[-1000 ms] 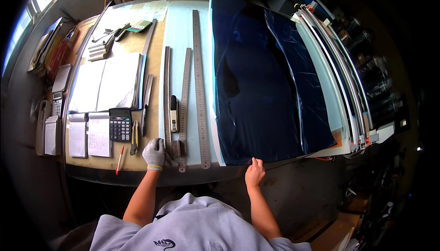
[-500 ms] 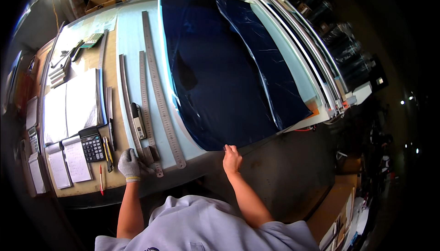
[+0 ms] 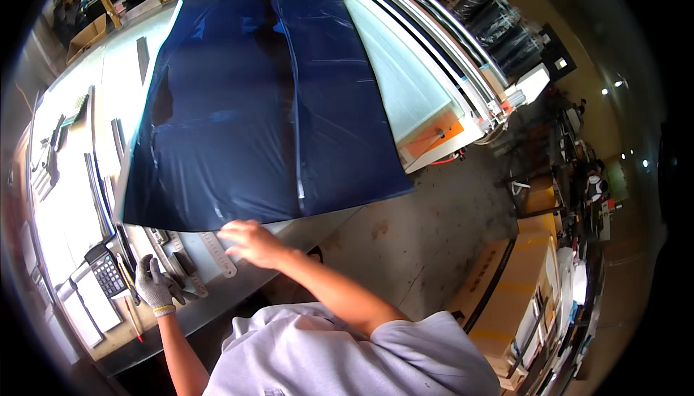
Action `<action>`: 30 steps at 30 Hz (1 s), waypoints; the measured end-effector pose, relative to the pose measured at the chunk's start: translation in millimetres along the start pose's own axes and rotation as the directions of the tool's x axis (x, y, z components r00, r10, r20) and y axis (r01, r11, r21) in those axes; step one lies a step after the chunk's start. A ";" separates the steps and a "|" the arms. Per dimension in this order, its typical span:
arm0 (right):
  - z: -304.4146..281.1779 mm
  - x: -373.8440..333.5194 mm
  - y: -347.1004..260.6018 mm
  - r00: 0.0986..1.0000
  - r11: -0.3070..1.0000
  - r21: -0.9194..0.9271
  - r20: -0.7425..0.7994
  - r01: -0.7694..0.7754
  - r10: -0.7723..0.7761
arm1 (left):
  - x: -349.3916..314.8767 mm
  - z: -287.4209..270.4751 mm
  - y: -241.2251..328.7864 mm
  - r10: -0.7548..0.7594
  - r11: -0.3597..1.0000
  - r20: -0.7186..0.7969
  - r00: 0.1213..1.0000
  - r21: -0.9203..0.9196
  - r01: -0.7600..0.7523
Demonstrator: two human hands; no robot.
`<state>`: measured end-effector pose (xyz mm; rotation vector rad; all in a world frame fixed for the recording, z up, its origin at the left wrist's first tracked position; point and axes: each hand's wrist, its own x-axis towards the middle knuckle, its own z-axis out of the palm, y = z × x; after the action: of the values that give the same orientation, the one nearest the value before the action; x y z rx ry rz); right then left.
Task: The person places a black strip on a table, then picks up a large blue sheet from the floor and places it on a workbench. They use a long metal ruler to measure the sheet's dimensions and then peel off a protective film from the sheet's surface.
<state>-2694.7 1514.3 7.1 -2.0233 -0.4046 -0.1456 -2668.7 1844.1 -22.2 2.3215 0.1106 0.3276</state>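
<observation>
A large dark blue glossy film sheet (image 3: 224, 114) lies across the worktable, lightly creased, with one long fold running down it. My bare right hand (image 3: 251, 243) is at the sheet's near edge, fingers stretched to the left and slightly blurred; nothing shows in its grasp. A steel ruler (image 3: 219, 257) pokes out from under the sheet beside these fingertips. My left hand (image 3: 155, 284), in a grey knit glove, has its fingers apart close to the table's near edge. It is nearest to the ruler ends and a black block (image 3: 182, 262), and holds nothing visible.
Left of the gloved hand are a black calculator (image 3: 107, 273), a red pen (image 3: 135, 321) and papers. A railed machine frame (image 3: 441, 41) runs along the table's far right. Large cardboard boxes (image 3: 491, 295) stand on the floor at right.
The blue sheet has shifted left and now covers most of the steel rulers. My right hand has moved left and its pinch on the sheet's edge has loosened. The view has swung rightward.
</observation>
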 end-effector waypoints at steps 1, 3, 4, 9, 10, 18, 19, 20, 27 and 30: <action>-28.6 -13.9 14.7 1.000 0.998 -0.064 -0.011 -0.020 0.019 | -3.8 6.7 2.4 0.006 1.000 0.015 1.000 0.012 -0.006; -96.7 -56.4 49.4 0.987 0.939 -0.304 -0.084 -0.159 0.140 | -16.4 23.2 23.7 -0.086 0.996 0.087 0.992 0.037 0.083; -137.1 -77.0 52.7 0.977 0.885 -0.416 -0.052 -0.208 0.205 | -23.9 35.2 34.1 -0.069 0.998 0.068 0.995 0.020 0.067; -267.0 -182.5 82.1 0.831 0.506 -0.795 0.004 -0.335 0.556 | -34.7 95.0 116.6 -0.132 0.944 0.276 0.952 0.329 0.035; -277.0 -199.5 96.0 0.844 0.515 -0.795 0.008 -0.320 0.536 | -35.9 111.0 134.3 -0.175 0.905 0.352 0.920 0.426 0.009; -294.2 -200.5 169.4 0.974 0.707 -0.674 -0.208 -0.213 0.095 | -41.6 231.3 144.7 -0.001 0.981 0.413 0.911 0.177 -0.079; -289.0 -194.0 172.0 0.971 0.702 -0.674 -0.198 -0.232 0.130 | -32.9 239.3 155.9 -0.062 0.989 0.404 0.912 0.149 0.001; -281.1 -183.5 170.2 0.970 0.697 -0.675 -0.183 -0.241 0.158 | -18.8 242.5 164.3 -0.084 0.988 0.424 0.902 0.152 0.020; -188.4 -102.3 134.0 0.997 0.803 -0.596 -0.071 -0.028 -0.018 | -19.3 237.0 226.5 -0.147 0.960 0.636 0.757 -0.092 0.263; -152.6 -78.3 116.6 1.000 0.938 -0.344 -0.005 -0.031 0.031 | -49.5 241.2 221.9 -0.218 0.927 0.748 0.627 -0.043 0.373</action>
<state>-2717.2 1313.7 -40.4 -2.3737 -0.3663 -0.2090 -2656.2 1513.1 -34.1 2.0168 0.0542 -0.7533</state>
